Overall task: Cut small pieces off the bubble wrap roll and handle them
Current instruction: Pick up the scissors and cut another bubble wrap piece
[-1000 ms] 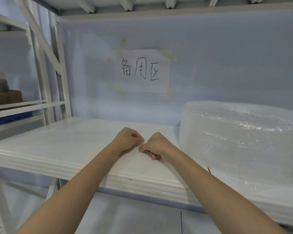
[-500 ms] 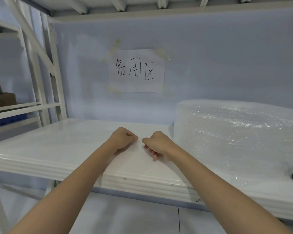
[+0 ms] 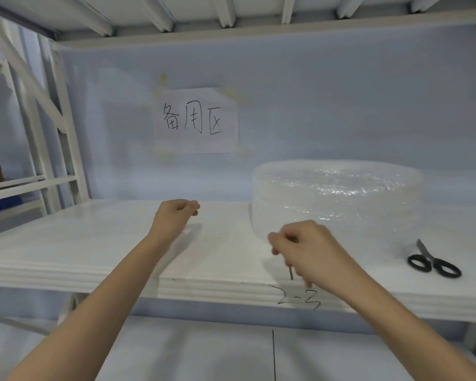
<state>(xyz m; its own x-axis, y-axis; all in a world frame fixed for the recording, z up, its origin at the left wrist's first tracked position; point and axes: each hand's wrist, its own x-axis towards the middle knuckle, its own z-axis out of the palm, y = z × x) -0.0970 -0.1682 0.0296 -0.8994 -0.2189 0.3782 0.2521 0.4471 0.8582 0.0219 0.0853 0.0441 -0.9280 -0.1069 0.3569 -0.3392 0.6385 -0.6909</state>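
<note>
- We had the white shelf (image 3: 94, 243) stretched out under our fingers, its front lip running below both wrists, with "2-3" scrawled on the edge just beneath our right fingertips.
- Up beyond our fingers, the pale blue back wall (image 3: 341, 111) closed off the bay.
- The bubble wrap roll (image 3: 338, 199) lay flat on the shelf, straight behind our right fingers and off to the right of our left ones, its near side rising just past the right knuckles.
- The paper sign (image 3: 197, 121) with handwritten characters was taped to the wall, high above our left fingers.
- Our right hand (image 3: 305, 248) hovered over the shelf's front edge, fingers curled in, thumb and forefinger pressed tip to tip; whether a clear sheet of wrap sat in that pinch, we could not tell.
- Our left hand (image 3: 175, 218) was held further back over the shelf, fingers folded, thumb meeting forefinger in the same tight pinch; again, nothing visible in it that we could be sure of.
- The black-handled scissors (image 3: 430, 262) rested on the shelf well to the right of our right fingers, in front of the roll, blades pointing away from us.
</note>
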